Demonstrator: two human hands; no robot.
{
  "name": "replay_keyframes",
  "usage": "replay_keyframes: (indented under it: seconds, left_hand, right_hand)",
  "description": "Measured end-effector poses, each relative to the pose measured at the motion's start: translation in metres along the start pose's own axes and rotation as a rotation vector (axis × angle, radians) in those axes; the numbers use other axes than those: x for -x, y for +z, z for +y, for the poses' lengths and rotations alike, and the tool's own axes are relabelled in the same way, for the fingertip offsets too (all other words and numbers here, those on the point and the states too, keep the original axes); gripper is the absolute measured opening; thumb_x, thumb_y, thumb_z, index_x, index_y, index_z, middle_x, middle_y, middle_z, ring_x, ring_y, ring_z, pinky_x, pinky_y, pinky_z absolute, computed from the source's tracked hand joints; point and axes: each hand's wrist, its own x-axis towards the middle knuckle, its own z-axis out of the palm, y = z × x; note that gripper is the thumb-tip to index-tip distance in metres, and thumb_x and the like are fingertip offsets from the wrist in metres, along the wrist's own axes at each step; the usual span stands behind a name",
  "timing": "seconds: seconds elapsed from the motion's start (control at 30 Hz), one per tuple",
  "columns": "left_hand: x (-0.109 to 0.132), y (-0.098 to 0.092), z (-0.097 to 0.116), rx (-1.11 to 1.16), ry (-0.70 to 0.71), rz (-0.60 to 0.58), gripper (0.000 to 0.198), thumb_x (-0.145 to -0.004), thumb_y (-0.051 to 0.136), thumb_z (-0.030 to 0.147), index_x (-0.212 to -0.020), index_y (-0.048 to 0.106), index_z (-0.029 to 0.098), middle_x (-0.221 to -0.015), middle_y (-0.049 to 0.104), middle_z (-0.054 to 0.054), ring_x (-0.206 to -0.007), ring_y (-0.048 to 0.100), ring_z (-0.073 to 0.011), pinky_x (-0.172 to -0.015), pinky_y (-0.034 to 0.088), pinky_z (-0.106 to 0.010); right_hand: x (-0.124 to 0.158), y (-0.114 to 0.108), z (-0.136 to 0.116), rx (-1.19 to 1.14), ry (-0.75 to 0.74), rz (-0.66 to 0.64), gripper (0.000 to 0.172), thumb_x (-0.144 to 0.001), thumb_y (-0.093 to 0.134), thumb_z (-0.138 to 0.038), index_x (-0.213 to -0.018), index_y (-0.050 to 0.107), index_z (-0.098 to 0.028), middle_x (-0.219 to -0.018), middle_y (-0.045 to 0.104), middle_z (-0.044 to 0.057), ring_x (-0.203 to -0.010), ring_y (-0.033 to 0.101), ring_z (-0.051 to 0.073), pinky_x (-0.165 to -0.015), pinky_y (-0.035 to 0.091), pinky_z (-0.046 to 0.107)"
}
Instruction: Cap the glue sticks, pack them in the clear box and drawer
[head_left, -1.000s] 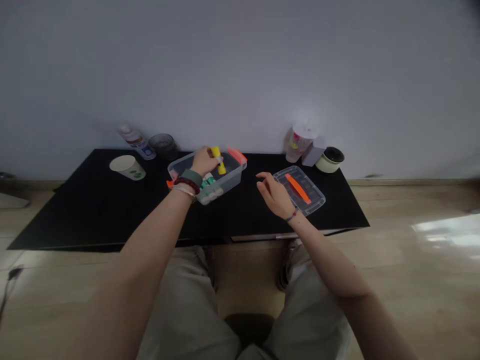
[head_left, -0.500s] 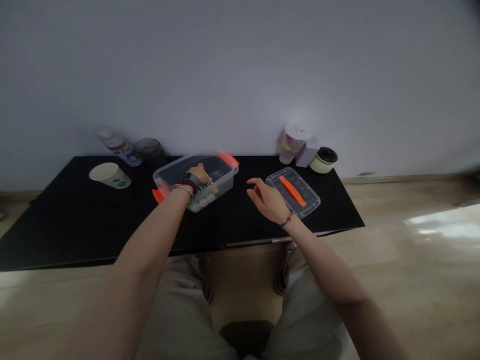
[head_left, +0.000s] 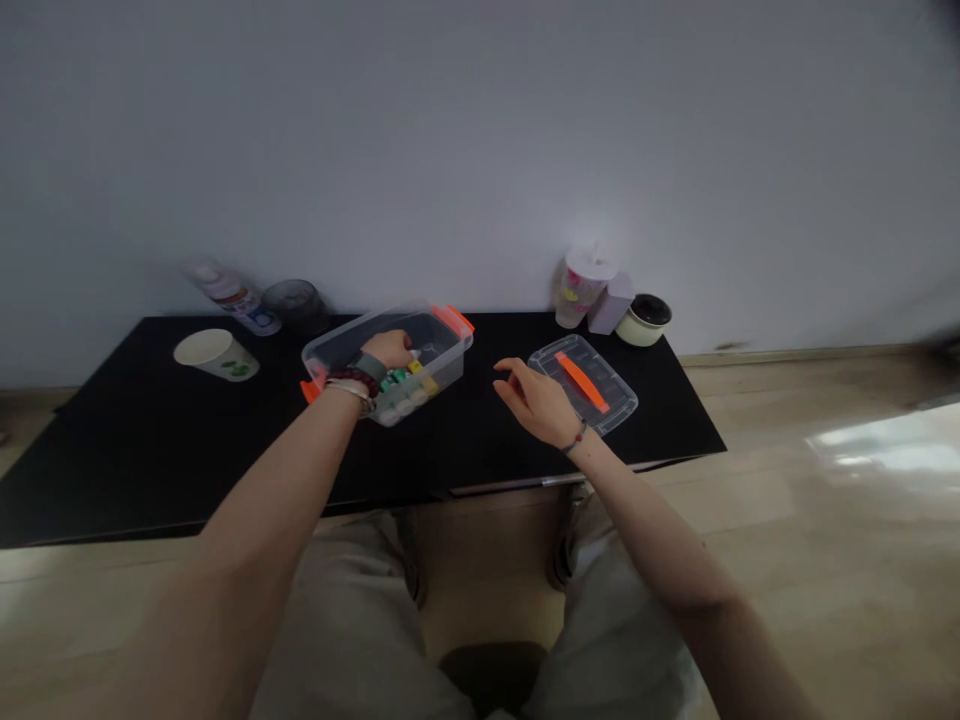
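My left hand [head_left: 390,348] is inside a clear plastic box [head_left: 450,372] with orange latches, its fingers curled together. What they hold, if anything, is hidden. Just below and beside it in the box lie several small white bottles [head_left: 405,407] and pieces with green [head_left: 396,378] and yellow tops. My right hand [head_left: 538,400] hovers over the black table with thumb and fingers apart, holding nothing. Beside it, partly behind the hand, rests the clear box lid [head_left: 611,378] with an orange handle [head_left: 583,382].
On the left of the black table [head_left: 135,440] are a paper cup [head_left: 217,355], a spray can [head_left: 236,298] and a dark glass [head_left: 298,306]. A lidded tumbler [head_left: 577,288], a pale box [head_left: 611,303] and a cream pot with black lid [head_left: 643,322] stand back right, by the wall.
My left hand has shifted a little left inside the box, uncovering more of the green and yellow pieces. My right hand stays nearly still.
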Motion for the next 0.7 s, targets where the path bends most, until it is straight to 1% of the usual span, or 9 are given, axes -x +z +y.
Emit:
replay_keyframes:
  seconds: [0.07, 0.17, 0.2, 0.27, 0.33, 0.4, 0.47, 0.6, 0.7]
  left_hand:
    - [0.017, -0.009, 0.001, -0.037, 0.008, -0.015, 0.030, -0.089, 0.059, 0.038, -0.105, 0.068, 0.014, -0.107, 0.072, -0.015, -0.102, 0.067, -0.0296, -0.089, 0.052, -0.038]
    - [0.059, -0.016, 0.005, -0.049, 0.119, -0.004, 0.040, -0.096, 0.041, 0.042, -0.116, 0.065, 0.017, -0.110, 0.072, -0.013, -0.102, 0.067, -0.0283, -0.090, 0.051, -0.039]
    - [0.075, -0.016, 0.007, -0.070, 0.149, -0.020, 0.042, -0.096, 0.040, 0.043, -0.119, 0.064, 0.018, -0.111, 0.072, -0.013, -0.102, 0.067, -0.0285, -0.089, 0.051, -0.039]
    - [0.103, -0.011, 0.010, -0.186, 0.154, -0.038, 0.045, -0.092, 0.045, 0.046, -0.124, 0.062, 0.018, -0.114, 0.070, -0.015, -0.102, 0.067, -0.0314, -0.085, 0.052, -0.040]
    - [0.121, -0.004, 0.012, -0.309, 0.132, 0.001, 0.045, -0.090, 0.048, 0.038, -0.129, 0.059, 0.018, -0.117, 0.069, -0.017, -0.104, 0.066, -0.0332, -0.082, 0.052, -0.040]
    - [0.130, 0.003, 0.011, -0.374, 0.107, 0.061, 0.045, -0.088, 0.048, 0.024, -0.132, 0.058, 0.020, -0.116, 0.069, -0.016, -0.105, 0.066, -0.0323, -0.081, 0.051, -0.039]
    - [0.134, 0.007, 0.008, -0.384, 0.099, 0.099, 0.050, -0.085, 0.046, 0.014, -0.133, 0.058, 0.024, -0.115, 0.071, -0.013, -0.107, 0.066, -0.0308, -0.081, 0.051, -0.037]
    - [0.142, 0.012, 0.003, -0.331, 0.150, 0.112, 0.054, -0.083, 0.046, 0.013, -0.133, 0.060, 0.026, -0.117, 0.072, -0.010, -0.108, 0.066, -0.0310, -0.083, 0.050, -0.037]
    - [0.152, 0.018, 0.009, -0.247, 0.202, 0.106, 0.054, -0.081, 0.048, 0.013, -0.132, 0.062, 0.027, -0.116, 0.073, -0.008, -0.108, 0.067, -0.0302, -0.086, 0.051, -0.037]
  right_hand:
    - [0.000, -0.002, 0.001, 0.020, 0.011, -0.009, 0.031, -0.102, 0.042, -0.039, -0.122, 0.054, -0.019, -0.083, 0.064, 0.001, -0.075, 0.061, 0.016, -0.067, 0.040, 0.025]
    - [0.001, -0.006, 0.004, 0.052, 0.021, -0.012, 0.029, -0.101, 0.043, -0.039, -0.120, 0.055, -0.019, -0.081, 0.065, 0.001, -0.074, 0.061, 0.016, -0.066, 0.040, 0.025]
    - [0.001, -0.008, 0.004, 0.062, 0.024, -0.007, 0.029, -0.101, 0.044, -0.038, -0.119, 0.056, -0.019, -0.081, 0.065, 0.001, -0.074, 0.061, 0.016, -0.066, 0.040, 0.025]
    - [0.002, -0.011, 0.006, 0.081, 0.037, 0.002, 0.028, -0.101, 0.044, -0.038, -0.118, 0.056, -0.019, -0.081, 0.065, 0.001, -0.073, 0.061, 0.016, -0.066, 0.039, 0.025]
    - [0.003, -0.013, 0.007, 0.100, 0.056, 0.009, 0.029, -0.101, 0.043, -0.039, -0.117, 0.057, -0.019, -0.080, 0.064, 0.001, -0.073, 0.061, 0.016, -0.066, 0.039, 0.025]
    - [0.004, -0.017, 0.007, 0.114, 0.071, 0.024, 0.030, -0.101, 0.043, -0.041, -0.116, 0.058, -0.019, -0.079, 0.064, 0.001, -0.073, 0.061, 0.017, -0.066, 0.039, 0.025]
    - [0.006, -0.022, 0.007, 0.117, 0.085, 0.060, 0.030, -0.100, 0.044, -0.041, -0.115, 0.059, -0.019, -0.078, 0.064, 0.002, -0.073, 0.061, 0.017, -0.066, 0.039, 0.025]
    - [0.010, -0.036, 0.011, 0.105, 0.159, 0.163, 0.030, -0.098, 0.044, -0.041, -0.111, 0.060, -0.019, -0.077, 0.065, 0.002, -0.071, 0.060, 0.017, -0.068, 0.040, 0.026]
    - [0.013, -0.046, 0.022, 0.094, 0.242, 0.207, 0.031, -0.098, 0.044, -0.042, -0.109, 0.061, -0.019, -0.079, 0.066, 0.003, -0.073, 0.061, 0.019, -0.070, 0.042, 0.028]
